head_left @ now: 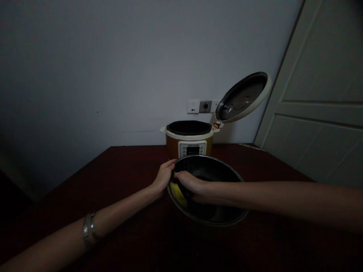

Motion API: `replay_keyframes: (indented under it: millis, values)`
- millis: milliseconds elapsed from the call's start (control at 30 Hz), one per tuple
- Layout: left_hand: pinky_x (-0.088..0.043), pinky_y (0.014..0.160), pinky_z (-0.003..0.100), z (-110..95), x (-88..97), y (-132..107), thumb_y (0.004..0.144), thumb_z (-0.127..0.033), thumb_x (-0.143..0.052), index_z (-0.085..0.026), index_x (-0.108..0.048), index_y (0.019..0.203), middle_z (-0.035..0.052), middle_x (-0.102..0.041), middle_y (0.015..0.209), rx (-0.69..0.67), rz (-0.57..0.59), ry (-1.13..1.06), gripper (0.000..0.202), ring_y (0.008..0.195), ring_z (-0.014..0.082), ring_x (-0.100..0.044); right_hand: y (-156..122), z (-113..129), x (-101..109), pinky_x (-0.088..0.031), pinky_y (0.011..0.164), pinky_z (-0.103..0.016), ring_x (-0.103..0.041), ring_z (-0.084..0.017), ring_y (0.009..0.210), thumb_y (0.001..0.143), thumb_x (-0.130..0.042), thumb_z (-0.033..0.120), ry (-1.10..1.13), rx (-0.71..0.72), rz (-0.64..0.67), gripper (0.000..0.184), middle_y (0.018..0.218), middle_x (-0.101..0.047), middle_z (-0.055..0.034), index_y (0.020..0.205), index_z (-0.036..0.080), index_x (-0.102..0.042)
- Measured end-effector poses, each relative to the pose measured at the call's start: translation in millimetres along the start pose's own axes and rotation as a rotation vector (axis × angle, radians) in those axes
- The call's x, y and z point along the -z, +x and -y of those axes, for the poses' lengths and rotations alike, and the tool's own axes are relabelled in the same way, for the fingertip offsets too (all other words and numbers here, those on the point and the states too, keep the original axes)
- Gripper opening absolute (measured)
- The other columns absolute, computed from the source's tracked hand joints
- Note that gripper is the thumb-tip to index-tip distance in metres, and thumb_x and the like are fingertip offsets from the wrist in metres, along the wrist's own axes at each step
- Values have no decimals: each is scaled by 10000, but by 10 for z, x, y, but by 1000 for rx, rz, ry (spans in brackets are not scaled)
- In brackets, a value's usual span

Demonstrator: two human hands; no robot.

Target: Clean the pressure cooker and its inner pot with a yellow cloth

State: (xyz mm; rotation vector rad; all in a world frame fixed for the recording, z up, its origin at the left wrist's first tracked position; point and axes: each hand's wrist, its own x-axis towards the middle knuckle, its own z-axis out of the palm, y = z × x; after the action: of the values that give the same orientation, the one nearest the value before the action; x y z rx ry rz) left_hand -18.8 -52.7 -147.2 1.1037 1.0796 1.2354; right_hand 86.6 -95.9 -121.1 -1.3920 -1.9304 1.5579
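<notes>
A dark inner pot of a cooker is tilted toward me over the table. My left hand grips its left rim, thumb at the edge and fingers on the outside. Inside the pot, my right hand presses a yellow cloth or sponge against the left wall; dim light hides its exact kind. Behind the pot stands an electric cooker with a control panel on its front. Its round lid is raised to the right.
The dark red table runs back to a pale wall. Wall sockets sit behind the cooker. At the right is a panelled door. The room is dim.
</notes>
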Motion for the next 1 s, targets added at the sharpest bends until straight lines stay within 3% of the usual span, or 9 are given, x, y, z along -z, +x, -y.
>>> replay_keyframes:
  millis: [100,167,333,467,633,767,833,867,1000]
  values:
    - [-448,905,336,0,-4,17,770,-119,-475,-133,-682,1018,71,-716,992,-3,-5,36,323,936,200,-632,-211,81,10,-476,609,-253,-588,-139,653,894,-269,298,195,-153,-68,349,793,-633,-52,949,150,-580]
    - [-450,901,347,4,-5,35,771,-120,-472,-122,-677,1027,79,-716,981,-8,-9,65,329,928,204,-635,-378,58,91,-447,591,-241,-548,-125,620,831,-390,260,83,-120,-39,239,763,-615,-25,892,156,-596]
    - [-446,898,358,0,10,64,783,-150,-479,-116,-659,1063,100,-700,1034,-15,32,122,335,938,211,-631,-791,-39,541,-414,556,-260,-492,-120,554,795,-502,311,-686,-162,233,223,676,-576,-11,785,145,-650]
    - [-450,876,353,-1,48,82,797,-184,-478,-140,-659,1068,93,-697,1034,-59,114,215,329,927,212,-626,-835,-156,903,-449,590,-314,-595,-214,692,744,-615,289,-1308,-228,116,237,791,-633,-108,868,103,-696]
    - [-424,907,344,9,105,147,774,-175,-487,-166,-683,1033,66,-709,1017,-193,160,412,325,984,227,-610,-339,-421,1094,-438,804,-366,-537,-272,1070,869,-490,160,-1698,328,-89,237,1178,-564,-196,1003,104,-677]
    - [-400,951,346,-3,111,176,759,-172,-493,-164,-684,1044,64,-700,1074,-232,147,517,343,1040,238,-596,128,-492,982,-383,899,-396,-462,-242,1139,943,-354,179,-1895,862,58,306,1259,-508,-125,1067,155,-633]
    - [-391,965,346,-7,111,176,760,-167,-487,-154,-678,1064,75,-689,1110,-250,130,553,359,1059,242,-592,262,-492,893,-363,924,-408,-439,-237,1156,943,-353,183,-1897,968,134,298,1259,-511,-100,1057,177,-628]
    - [-389,968,347,-8,112,173,765,-168,-483,-151,-674,1078,80,-684,1122,-260,124,570,367,1067,244,-590,295,-499,859,-365,922,-415,-432,-240,1164,935,-366,175,-1860,912,134,289,1254,-520,-93,1055,191,-628]
    - [-402,949,363,-28,117,146,796,-190,-468,-156,-656,1128,98,-678,1130,-285,159,637,383,1056,260,-600,239,-633,824,-348,934,-523,-406,-321,1217,847,-453,65,-1590,369,33,270,1265,-531,-153,970,173,-669]
